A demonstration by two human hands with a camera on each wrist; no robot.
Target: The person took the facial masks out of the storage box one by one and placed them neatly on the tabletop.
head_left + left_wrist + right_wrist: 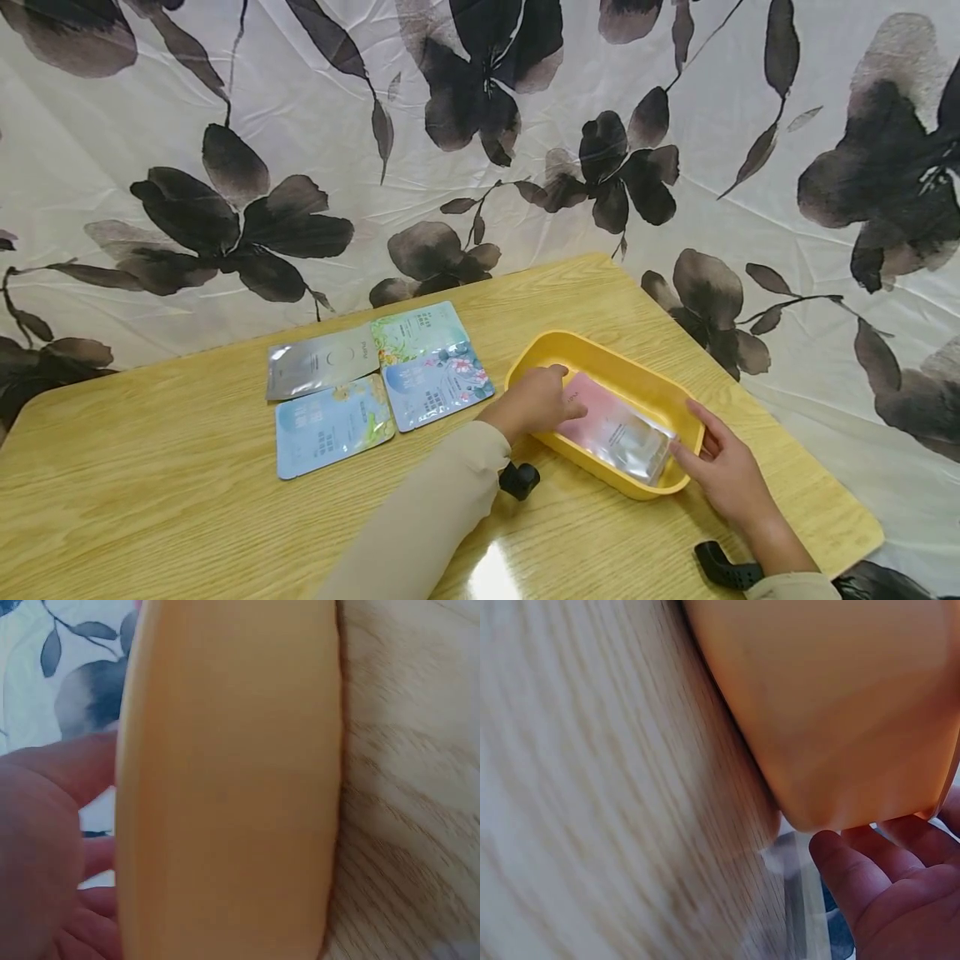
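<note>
In the head view a yellow plastic tray (592,463) holds a pink and silver sheet-mask sachet (611,421) lying flat. My left hand (534,402) reaches over the tray's left rim, thumb and fingers apart at the sachet's pink end. Whether they touch the sachet is unclear. In the left wrist view the tray's wall hides that hand's fingertips. My right hand (723,467) grips the tray's right end, its thumb at the rim by the sachet's silver end. In the right wrist view its fingers (900,855) rest against the outside of the tray.
Left of the tray lie several more sachets: a silver one (322,363), a green one (420,329), a blue floral one (437,386) and a light blue one (334,425). The wooden table (150,500) ends at a flowered cloth (360,167) behind and to the right.
</note>
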